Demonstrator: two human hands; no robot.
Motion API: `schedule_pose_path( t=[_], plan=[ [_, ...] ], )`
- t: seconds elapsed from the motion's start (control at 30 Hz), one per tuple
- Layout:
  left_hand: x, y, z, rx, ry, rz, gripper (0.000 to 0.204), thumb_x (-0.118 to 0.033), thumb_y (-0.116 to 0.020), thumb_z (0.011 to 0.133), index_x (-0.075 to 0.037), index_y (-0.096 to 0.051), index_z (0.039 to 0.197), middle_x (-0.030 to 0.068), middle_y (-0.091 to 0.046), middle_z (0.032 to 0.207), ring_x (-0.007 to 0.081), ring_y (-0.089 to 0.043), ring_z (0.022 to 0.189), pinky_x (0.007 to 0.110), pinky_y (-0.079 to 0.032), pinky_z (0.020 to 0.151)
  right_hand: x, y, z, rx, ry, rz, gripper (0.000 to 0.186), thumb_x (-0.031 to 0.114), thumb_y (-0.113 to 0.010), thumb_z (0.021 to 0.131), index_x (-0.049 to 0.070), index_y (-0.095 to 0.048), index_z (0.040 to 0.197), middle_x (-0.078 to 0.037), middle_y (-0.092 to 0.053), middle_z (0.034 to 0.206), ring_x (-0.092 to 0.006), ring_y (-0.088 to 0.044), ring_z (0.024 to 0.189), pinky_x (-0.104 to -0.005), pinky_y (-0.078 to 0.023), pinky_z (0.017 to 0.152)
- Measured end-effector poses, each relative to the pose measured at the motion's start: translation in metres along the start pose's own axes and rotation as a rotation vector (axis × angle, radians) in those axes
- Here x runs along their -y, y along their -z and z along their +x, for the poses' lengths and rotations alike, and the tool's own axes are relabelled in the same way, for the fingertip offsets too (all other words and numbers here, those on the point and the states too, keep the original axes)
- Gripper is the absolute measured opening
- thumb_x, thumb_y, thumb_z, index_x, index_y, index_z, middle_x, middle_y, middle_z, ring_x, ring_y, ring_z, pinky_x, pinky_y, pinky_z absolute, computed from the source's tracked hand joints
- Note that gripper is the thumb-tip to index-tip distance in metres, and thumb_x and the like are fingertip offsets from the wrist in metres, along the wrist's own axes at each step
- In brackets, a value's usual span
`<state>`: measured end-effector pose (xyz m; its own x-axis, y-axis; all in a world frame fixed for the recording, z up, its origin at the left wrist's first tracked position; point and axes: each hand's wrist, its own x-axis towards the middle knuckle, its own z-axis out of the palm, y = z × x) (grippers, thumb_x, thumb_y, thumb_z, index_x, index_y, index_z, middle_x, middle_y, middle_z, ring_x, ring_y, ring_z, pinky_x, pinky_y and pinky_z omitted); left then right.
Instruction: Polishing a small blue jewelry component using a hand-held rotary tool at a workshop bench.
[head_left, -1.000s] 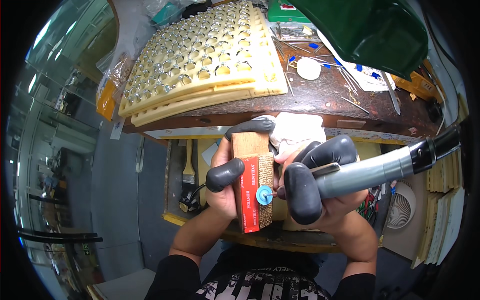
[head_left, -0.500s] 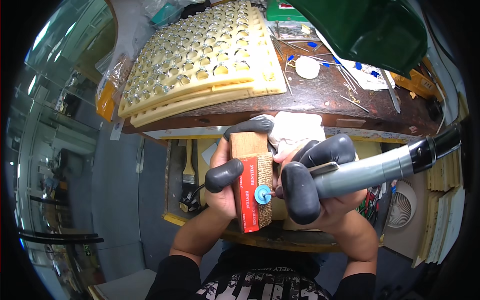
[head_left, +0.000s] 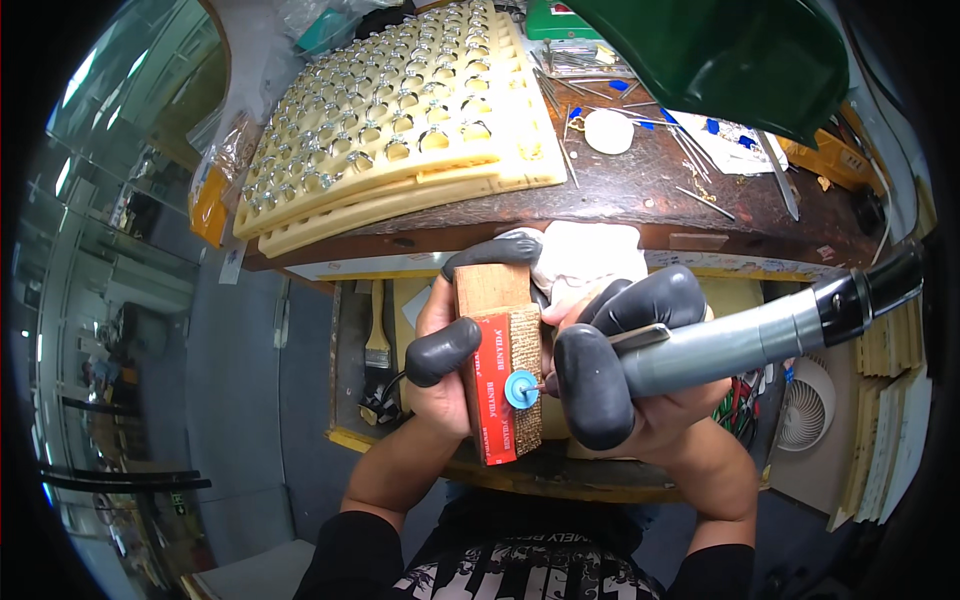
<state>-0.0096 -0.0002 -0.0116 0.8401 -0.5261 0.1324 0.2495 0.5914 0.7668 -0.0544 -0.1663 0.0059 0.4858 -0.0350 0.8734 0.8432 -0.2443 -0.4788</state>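
At frame centre, nothing has shifted: left hand [head_left: 440, 345] still grips the red-sided wooden block [head_left: 500, 375], right hand [head_left: 640, 370] still holds the grey rotary handpiece [head_left: 740, 345], its blue disc [head_left: 520, 388] against the block, so grinding continues

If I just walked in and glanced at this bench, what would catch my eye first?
Low in the middle, the left hand holds a wooden block with a red side, while the right hand presses a grey rotary tool with a small blue disc against it. Behind, on the dark workbench, lie cream trays packed with metal rings.
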Motion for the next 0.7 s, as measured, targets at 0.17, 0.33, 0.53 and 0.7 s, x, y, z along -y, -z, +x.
schedule_pose_path(
  t=[0.17,0.33,0.53,0.7],
  plan=[
    [0.003,0.002,-0.002,-0.033,0.008,-0.005,0.07,-0.038,-0.055,0.09,-0.002,-0.031,0.145,0.0239,-0.058,0.118,0.0338,-0.066,0.097,0.047,-0.06,0.081,0.0,0.0,0.001,-0.008,-0.005,0.009,0.019,-0.006,-0.071,0.084,-0.009,-0.06,0.099,-0.018,-0.063,0.083,-0.0247,-0.067,0.069,-0.0454,-0.06,0.07],
    [0.009,-0.003,-0.002,-0.136,-0.055,-0.12,0.071,-0.041,-0.052,0.093,-0.002,-0.028,0.147,0.0261,-0.056,0.12,0.0361,-0.066,0.098,0.048,-0.06,0.082,0.0,0.0,0.003,-0.004,0.009,-0.012,0.021,-0.005,-0.071,0.084,-0.009,-0.059,0.101,-0.019,-0.063,0.084,-0.0242,-0.067,0.069,-0.0449,-0.06,0.07],
    [0.011,0.02,-0.006,0.114,0.06,-0.349,0.073,-0.041,-0.052,0.092,-0.001,-0.028,0.148,0.0255,-0.053,0.129,0.0357,-0.063,0.11,0.047,-0.058,0.089,0.013,-0.002,0.009,-0.05,-0.125,0.124,0.019,-0.006,-0.071,0.083,-0.01,-0.059,0.098,-0.02,-0.064,0.085,-0.0237,-0.068,0.068,-0.0413,-0.061,0.066],
    [0.01,0.006,-0.002,-0.065,-0.041,-0.026,0.072,-0.036,-0.053,0.089,0.001,-0.031,0.147,0.0225,-0.05,0.136,0.0332,-0.058,0.12,0.046,-0.053,0.099,0.009,-0.004,0.024,-0.092,0.022,0.008,0.013,-0.005,-0.072,0.081,-0.006,-0.06,0.087,-0.02,-0.066,0.084,-0.0222,-0.069,0.068,-0.0359,-0.059,0.062]
  ],
)
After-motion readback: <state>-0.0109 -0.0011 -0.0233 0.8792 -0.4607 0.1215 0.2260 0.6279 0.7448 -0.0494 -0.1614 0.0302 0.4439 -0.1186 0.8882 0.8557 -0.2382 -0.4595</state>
